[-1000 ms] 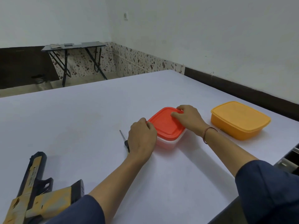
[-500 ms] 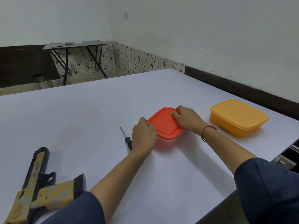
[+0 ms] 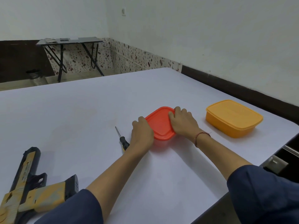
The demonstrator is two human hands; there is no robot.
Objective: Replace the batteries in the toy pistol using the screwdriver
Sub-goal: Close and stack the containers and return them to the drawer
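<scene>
Toy pistol (image 3: 26, 172), black with worn yellow panels, lies flat at the near left corner of the white table (image 3: 80, 113), untouched and well apart from both hands. The screwdriver (image 3: 123, 140) lies farther right, its handle just beside the left wrist, tip pointing away. The left hand (image 3: 142, 133) curls over the near left edge of a red-lidded box (image 3: 160, 125); the right hand (image 3: 182, 122) grips its far right edge, thumb on the lid. An orange lidded box (image 3: 233, 118) sits to the right, apart
</scene>
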